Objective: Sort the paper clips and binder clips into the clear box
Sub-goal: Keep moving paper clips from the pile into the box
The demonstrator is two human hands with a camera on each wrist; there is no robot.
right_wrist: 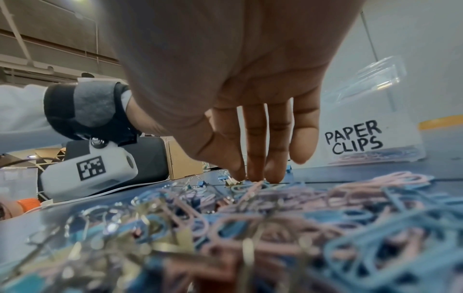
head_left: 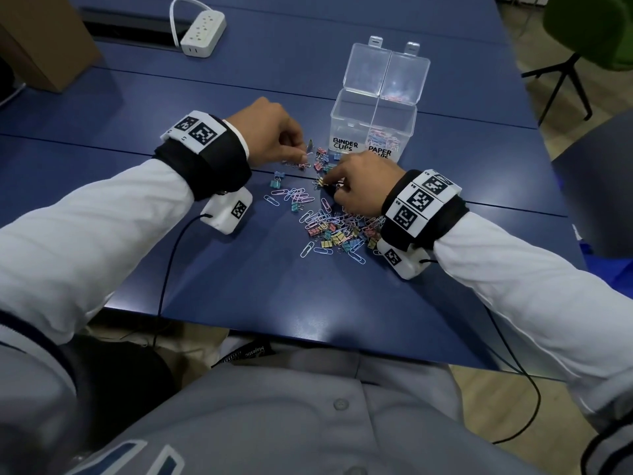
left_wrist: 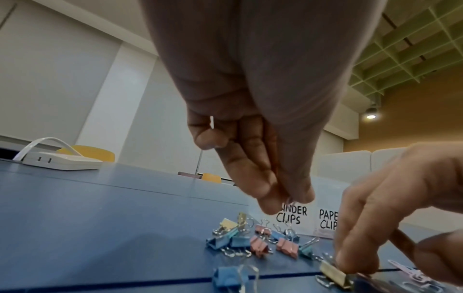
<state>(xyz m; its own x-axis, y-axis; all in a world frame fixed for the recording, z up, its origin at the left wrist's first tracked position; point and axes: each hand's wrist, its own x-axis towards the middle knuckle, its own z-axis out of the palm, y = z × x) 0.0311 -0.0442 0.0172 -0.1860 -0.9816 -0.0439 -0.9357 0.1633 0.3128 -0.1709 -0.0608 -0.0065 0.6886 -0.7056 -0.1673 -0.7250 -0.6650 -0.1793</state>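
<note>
The clear box point(head_left: 349, 121) stands at the back of the blue table with both lids up, its compartments marked BINDER CLIPS point(left_wrist: 291, 216) and PAPER CLIPS point(right_wrist: 355, 139); pastel paper clips lie in the right one. A mixed pile of clips point(head_left: 339, 228) lies in front, and several binder clips point(left_wrist: 260, 241) sit nearer the box. My left hand point(head_left: 303, 157) hovers over them and pinches a small clip point(left_wrist: 288, 200), of which only a wire loop shows. My right hand point(head_left: 327, 183) reaches down, thumb and fingertips closing on a yellow binder clip point(left_wrist: 333, 274) on the table.
A white power strip point(head_left: 203, 34) lies at the back left, next to a cardboard box point(head_left: 41, 46). A green chair point(head_left: 582, 36) stands off the table's right side. The table's front edge point(head_left: 308, 334) is close to my body. Cables hang from both wrist cameras.
</note>
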